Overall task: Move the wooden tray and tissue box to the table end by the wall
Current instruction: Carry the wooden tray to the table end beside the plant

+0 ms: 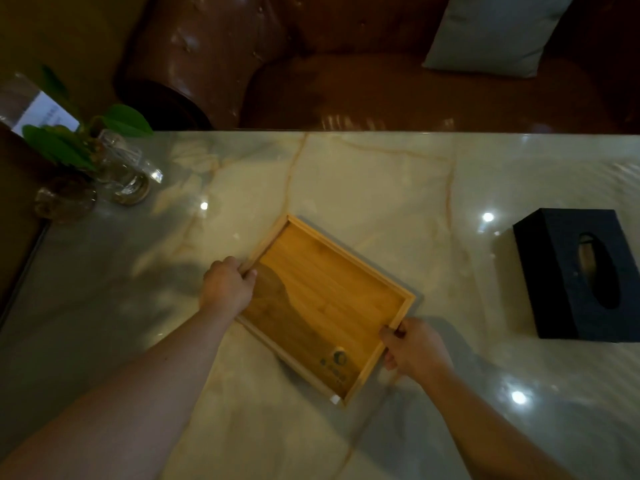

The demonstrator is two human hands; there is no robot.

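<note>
Reaching in from the near edge, two bare forearms stretch over a glossy marble counter (363, 174) veined in orange. The left hand (227, 289) grips the left rim of a wooden tray (325, 303), its fingers (250, 274) curled over the rim with the tips inside and the thumb hidden behind. The right hand (414, 348) clamps the tray's right rim near the corner, the thumb on top of the rim and the other fingers wrapped underneath. Both hands are closed on the tray, one on each of two opposite sides.

The tray sits turned at an angle to the counter's edges, around the middle of the counter. Whether it is resting on the surface or lifted just off it cannot be told. Its floor is bare apart from a small dark printed mark (337, 362) near the closest corner.

Well apart to the right lies a black tissue box (557, 271), flat on the counter, with an oval slot in its top; neither hand is touching it.

Farther away, at the left end of the counter, stands a clear glass vase (123, 174) holding a plant with green leaves (126, 119), and a smaller glass piece (65, 199) sits just beside it. A clear stand with a white card (41, 114) is behind the plant.

Beyond the far edge of the counter is a brown leather sofa (346, 88) with a pale cushion (495, 32) propped on its seat.
</note>
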